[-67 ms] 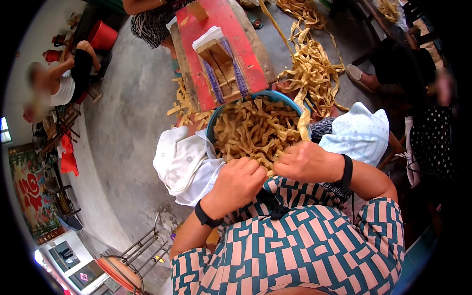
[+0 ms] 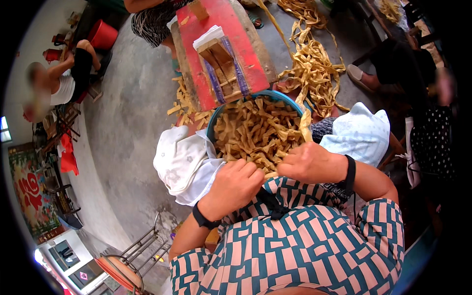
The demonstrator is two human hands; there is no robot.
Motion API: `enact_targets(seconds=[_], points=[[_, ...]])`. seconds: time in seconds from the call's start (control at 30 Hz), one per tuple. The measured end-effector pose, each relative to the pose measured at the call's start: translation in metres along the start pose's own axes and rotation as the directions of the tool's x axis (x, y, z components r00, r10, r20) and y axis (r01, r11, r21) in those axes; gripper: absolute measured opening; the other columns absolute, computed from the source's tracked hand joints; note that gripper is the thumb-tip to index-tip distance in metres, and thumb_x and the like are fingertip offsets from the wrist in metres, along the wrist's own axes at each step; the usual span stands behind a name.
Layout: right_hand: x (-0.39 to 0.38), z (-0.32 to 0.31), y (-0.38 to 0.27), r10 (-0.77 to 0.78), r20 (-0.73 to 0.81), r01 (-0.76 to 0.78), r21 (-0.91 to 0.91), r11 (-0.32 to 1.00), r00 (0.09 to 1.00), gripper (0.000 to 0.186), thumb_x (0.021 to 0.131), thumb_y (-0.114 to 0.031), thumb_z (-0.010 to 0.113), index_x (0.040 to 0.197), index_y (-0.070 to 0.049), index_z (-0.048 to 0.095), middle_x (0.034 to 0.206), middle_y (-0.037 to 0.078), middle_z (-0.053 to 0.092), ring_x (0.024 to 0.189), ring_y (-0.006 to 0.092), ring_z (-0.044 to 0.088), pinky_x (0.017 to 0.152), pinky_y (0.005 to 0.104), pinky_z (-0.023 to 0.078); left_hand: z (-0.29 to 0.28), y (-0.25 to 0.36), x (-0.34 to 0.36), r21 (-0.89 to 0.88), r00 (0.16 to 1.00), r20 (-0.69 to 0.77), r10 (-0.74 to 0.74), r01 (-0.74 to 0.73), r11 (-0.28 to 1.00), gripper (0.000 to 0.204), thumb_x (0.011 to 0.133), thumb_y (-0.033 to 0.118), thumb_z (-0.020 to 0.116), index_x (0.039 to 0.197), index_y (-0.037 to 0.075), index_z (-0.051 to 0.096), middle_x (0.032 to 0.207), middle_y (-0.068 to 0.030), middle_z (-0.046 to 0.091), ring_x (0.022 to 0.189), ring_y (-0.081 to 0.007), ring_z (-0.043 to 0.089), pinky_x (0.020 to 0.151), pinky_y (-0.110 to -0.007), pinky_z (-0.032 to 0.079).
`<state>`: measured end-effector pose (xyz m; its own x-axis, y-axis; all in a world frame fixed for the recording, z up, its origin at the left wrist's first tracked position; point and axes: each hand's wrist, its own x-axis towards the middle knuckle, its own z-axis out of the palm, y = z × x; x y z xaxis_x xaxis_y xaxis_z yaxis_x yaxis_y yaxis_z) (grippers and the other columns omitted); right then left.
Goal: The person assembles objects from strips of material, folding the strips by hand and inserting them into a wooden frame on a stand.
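Observation:
My left hand (image 2: 235, 184) is closed in a pinch at the near edge of a blue tub (image 2: 212, 129), close against my patterned top. Opposite it, my right hand (image 2: 310, 164) is closed too, knuckles up. A short stretch of a tan, soft-looking strip (image 2: 271, 175) shows between the two hands; the fingertips hide its ends. Under and beyond them, the tub is filled with several small knotted pieces (image 2: 255, 128) of the same tan material. Another length of strip (image 2: 306, 125) hangs over the tub's right rim, next to my right hand.
A red-topped bench (image 2: 246, 54) with a wooden holder (image 2: 216, 54) stands beyond the tub. Long tan strips (image 2: 317, 69) lie heaped at its right. White cloth (image 2: 179, 160) and pale blue cloth (image 2: 359, 132) flank the tub. Other people sit around; a metal-framed chair (image 2: 120, 270) is lower left.
My right hand has shifted slightly right, so the gap between the hands is a little wider and more of the strip shows. My left hand has barely moved.

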<state>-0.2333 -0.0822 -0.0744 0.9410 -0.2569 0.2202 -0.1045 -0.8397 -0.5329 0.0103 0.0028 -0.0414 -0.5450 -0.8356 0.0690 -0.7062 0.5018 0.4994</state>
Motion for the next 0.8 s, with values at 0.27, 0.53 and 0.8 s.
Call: enact_targets(seconds=[0.27, 0.53, 0.8], points=[[-0.03, -0.027, 0.039, 0.194, -0.199, -0.188, 0.048, 0.981, 0.961, 0.011, 0.077, -0.007, 0.073, 0.084, -0.008, 0.065, 0.064, 0.007, 0.059, 0.057, 0.0279, 0.063, 0.05, 0.0384, 0.049, -0.051, -0.033, -0.038, -0.602, 0.808, -0.155, -0.569, 0.379, 0.702, 0.013, 0.096, 0.0, 0.061, 0.084, 0.0, 0.067, 0.075, -0.0105, 0.064, 0.068, -0.0214, 0.06, 0.063, -0.032, 0.048], [0.019, -0.022, 0.035, 0.151, -0.259, -0.144, 0.044, 0.989, 0.954, 0.024, 0.078, -0.007, 0.071, 0.101, -0.009, 0.071, 0.066, 0.005, 0.06, 0.06, 0.0221, 0.065, 0.051, 0.035, 0.05, -0.016, -0.051, 0.006, -0.744, 0.687, -0.36, -0.631, 0.196, 0.638, 0.01, 0.1, 0.007, 0.064, 0.096, -0.001, 0.068, 0.09, -0.0076, 0.069, 0.083, -0.0174, 0.063, 0.077, -0.028, 0.049], [0.048, -0.035, 0.04, 0.118, -0.2, -0.129, -0.044, 0.991, 0.973, 0.028, 0.078, -0.01, 0.07, 0.106, -0.011, 0.07, 0.07, 0.004, 0.061, 0.066, 0.0207, 0.067, 0.053, 0.0342, 0.051, -0.025, -0.048, 0.037, -0.035, 0.963, -0.262, -0.069, 0.062, 0.997, 0.034, 0.083, 0.009, 0.077, 0.117, 0.006, 0.07, 0.092, -0.0107, 0.07, 0.086, -0.0325, 0.066, 0.087, -0.045, 0.05]])
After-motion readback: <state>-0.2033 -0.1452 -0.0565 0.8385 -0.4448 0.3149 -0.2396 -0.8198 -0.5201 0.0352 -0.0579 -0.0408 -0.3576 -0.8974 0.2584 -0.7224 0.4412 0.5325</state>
